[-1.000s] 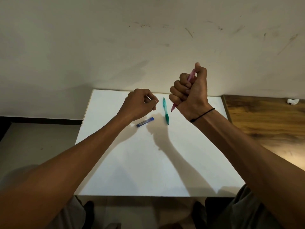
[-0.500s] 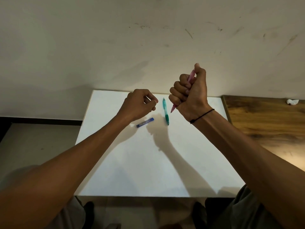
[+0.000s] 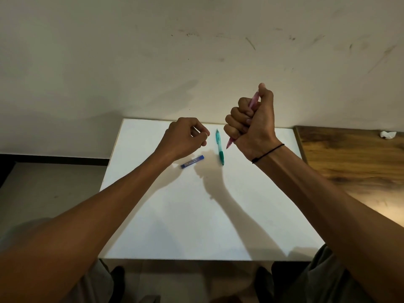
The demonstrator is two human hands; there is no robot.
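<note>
Left of centre, left hand [image 3: 183, 136]: is hovering over the far part of the white table [image 3: 175, 215], fingers curling inward and thumb tip meeting the forefinger; anything pinched there is too fine to see.
Blue lead case [image 3: 192, 161]: is lying flat on the table just below that hand and apart from it, long axis running lower left to upper right. Its contents are not showing, nor whether it is capped.
Teal pencil [image 3: 219, 147]: is lying untouched on the table between the two hands, long axis running nearly up and down the frame, dark grip end toward the camera.
Pink pencil [image 3: 253, 101]: is being held off the table right of centre, tilting lower left to upper right. Its writing tip is poking out under the fist and pointing down-left; its top end is sitting under the thumb.
Right hand [image 3: 253, 125]: is wrapping four fingers round the pink pencil in a fist, thumb pressing on the top end; a black cord [image 3: 269, 152] is circling the wrist.
Deciding relation: the pink tip is facing the left hand across a gap, with the teal pencil lying below that gap. The left hand is nearer both tip and case, so any work at the tip is probably falling to it, moving rightward.
Wooden surface [image 3: 349, 154]: is adjoining the table at the right of the frame, with a small crumpled white scrap [image 3: 387, 134] sitting at its far edge.
</note>
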